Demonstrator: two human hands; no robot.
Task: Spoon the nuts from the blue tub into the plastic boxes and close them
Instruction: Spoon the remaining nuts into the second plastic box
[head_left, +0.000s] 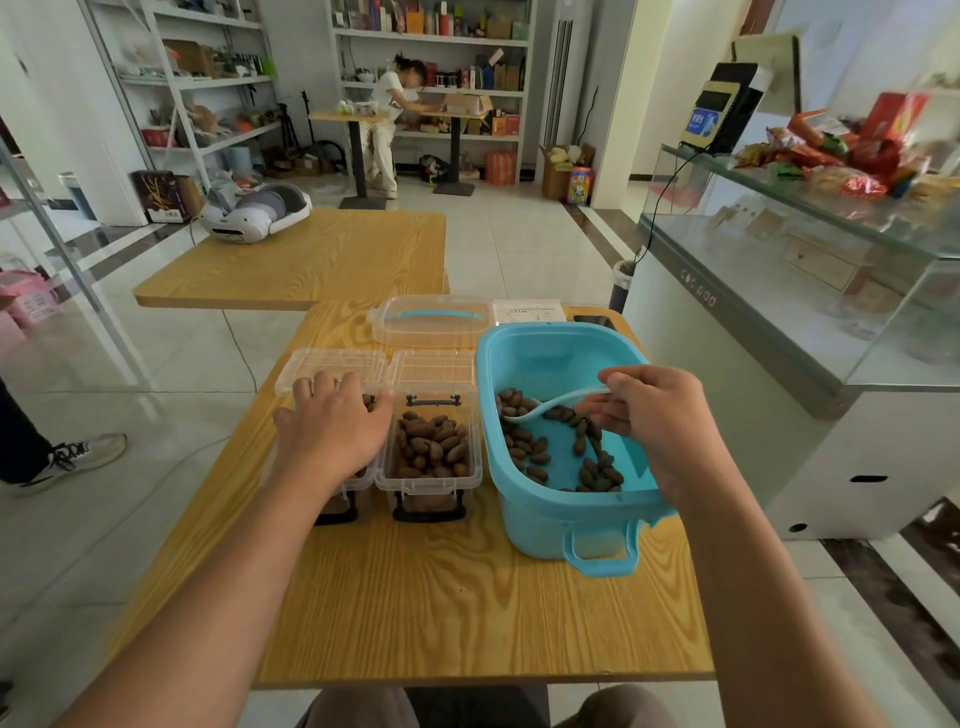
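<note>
Blue tub (524, 499): on the right of the near wooden table (441, 597), lid off; loose brown nuts (592, 467) lie scattered over its floor, more along the left and near sides.
Spoon (550, 405): pale, its bowl down among the nuts at the tub's far left.
Right hand (654, 415): over the tub, fingers pinching the spoon's handle.
Right plastic box (428, 480): clear, just left of the tub, hinged lid (434, 370) open and tipped back to the far side; well filled with nuts.
Left plastic box (358, 480): touching the right box, lid (332, 370) open too; mostly hidden, a few nuts show.
Left hand (332, 428): spread flat over the left box, fingers relaxed, grasping nothing.
Clear tub lid (431, 319): with a blue handle, lying flat on the far side of the table, behind the boxes.
</note>
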